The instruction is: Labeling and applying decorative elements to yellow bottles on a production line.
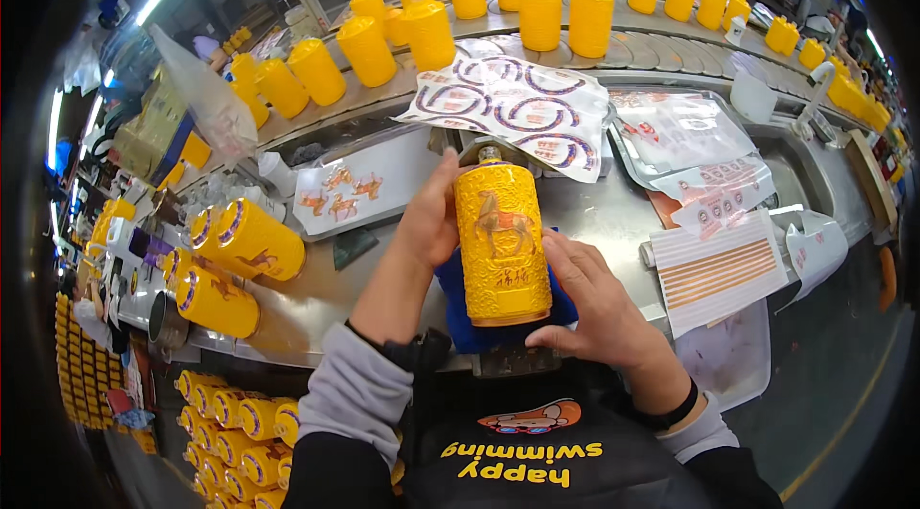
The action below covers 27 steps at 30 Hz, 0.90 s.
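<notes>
**Yellow bottle held between both hands over the table**

Left hand (pixel 429 221) wraps the upper side of the yellow bottle (pixel 501 242), fingers closed on it. Right hand (pixel 594 303) clasps its lower side near the base. Bottle lies tilted, horse relief facing up, on a blue cloth (pixel 450 281) at the steel table (pixel 594 212) edge. Step, judged: checking or wiping the surface. Label sheets (pixel 522 106) lie beyond; finished bottles (pixel 240 245) lie left.

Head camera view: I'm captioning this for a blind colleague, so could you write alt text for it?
Two bare hands, left hand and right hand, hold a yellow embossed bottle over a blue cloth on a steel worktable. Sticker sheets lie behind it, finished yellow bottles lie at the left, and more bottles line a conveyor beyond.
</notes>
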Available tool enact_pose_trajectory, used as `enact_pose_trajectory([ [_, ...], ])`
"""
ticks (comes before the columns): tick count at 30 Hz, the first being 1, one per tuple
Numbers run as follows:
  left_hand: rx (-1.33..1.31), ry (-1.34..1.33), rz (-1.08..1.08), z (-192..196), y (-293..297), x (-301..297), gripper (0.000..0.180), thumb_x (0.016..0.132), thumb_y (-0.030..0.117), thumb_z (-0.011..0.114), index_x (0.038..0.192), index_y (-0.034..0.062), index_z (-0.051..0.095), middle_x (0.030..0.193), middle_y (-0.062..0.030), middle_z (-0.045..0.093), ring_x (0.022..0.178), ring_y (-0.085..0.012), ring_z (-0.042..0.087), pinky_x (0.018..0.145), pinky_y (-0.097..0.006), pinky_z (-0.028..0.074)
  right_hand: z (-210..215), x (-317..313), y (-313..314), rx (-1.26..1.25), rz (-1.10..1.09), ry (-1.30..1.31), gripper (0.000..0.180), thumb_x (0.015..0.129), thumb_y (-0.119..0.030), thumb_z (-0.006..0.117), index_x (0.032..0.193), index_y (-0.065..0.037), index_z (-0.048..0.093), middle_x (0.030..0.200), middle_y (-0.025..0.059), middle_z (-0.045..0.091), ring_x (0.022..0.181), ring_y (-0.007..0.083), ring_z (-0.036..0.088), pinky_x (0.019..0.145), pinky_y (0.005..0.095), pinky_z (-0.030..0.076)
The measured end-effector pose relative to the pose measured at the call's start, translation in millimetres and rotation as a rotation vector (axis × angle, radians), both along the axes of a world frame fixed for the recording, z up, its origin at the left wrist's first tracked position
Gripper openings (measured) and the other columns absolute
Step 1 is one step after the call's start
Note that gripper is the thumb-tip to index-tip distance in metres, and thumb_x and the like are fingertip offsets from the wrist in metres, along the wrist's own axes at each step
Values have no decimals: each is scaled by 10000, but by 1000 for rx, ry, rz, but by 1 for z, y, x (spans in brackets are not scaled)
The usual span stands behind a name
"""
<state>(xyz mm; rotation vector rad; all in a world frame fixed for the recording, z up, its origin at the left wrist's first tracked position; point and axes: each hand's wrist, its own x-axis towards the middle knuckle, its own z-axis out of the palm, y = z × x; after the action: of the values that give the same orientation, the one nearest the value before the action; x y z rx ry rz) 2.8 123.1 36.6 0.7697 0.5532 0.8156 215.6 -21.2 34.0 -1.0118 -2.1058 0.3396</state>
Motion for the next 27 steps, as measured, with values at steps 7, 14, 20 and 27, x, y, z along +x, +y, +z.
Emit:
enact_pose_trajectory([
  [7, -28, 79, -42, 6, -3, -5, 326, 998, 339, 543, 1105, 42, 625, 1029, -95, 689, 953, -185, 666, 846, -318, 534, -9, -6, -10, 60, 40, -13, 876, 703, -207, 842, 1398, 75, 389, 1409, 288, 446, 1231, 449, 493, 1042, 481, 415],
  [14, 457, -22, 410, 43, -63, -61, 292, 964, 284, 593, 1048, 10, 646, 991, -99, 685, 905, -179, 669, 846, -324, 531, 3, -24, -6, 182, 148, -60, 825, 663, -131, 827, 1376, 39, 449, 1417, 257, 472, 1244, 428, 506, 1031, 479, 431],
  [20, 733, 279, 1108, 62, -121, -134, 180, 938, 165, 679, 1038, 18, 654, 957, -17, 652, 844, -72, 594, 762, -227, 486, 7, -46, 0, 174, 151, -7, 697, 730, -112, 799, 1349, 19, 506, 1384, 232, 522, 1220, 411, 539, 1024, 451, 441],
  [27, 901, 1215, 1708, 38, -123, -218, 257, 912, 232, 698, 986, -11, 658, 958, -120, 658, 870, -243, 627, 804, -338, 495, 10, -56, -5, 96, 66, -30, 460, 831, 31, 669, 1279, 21, 568, 1355, 227, 545, 1236, 380, 538, 1045, 430, 423],
])
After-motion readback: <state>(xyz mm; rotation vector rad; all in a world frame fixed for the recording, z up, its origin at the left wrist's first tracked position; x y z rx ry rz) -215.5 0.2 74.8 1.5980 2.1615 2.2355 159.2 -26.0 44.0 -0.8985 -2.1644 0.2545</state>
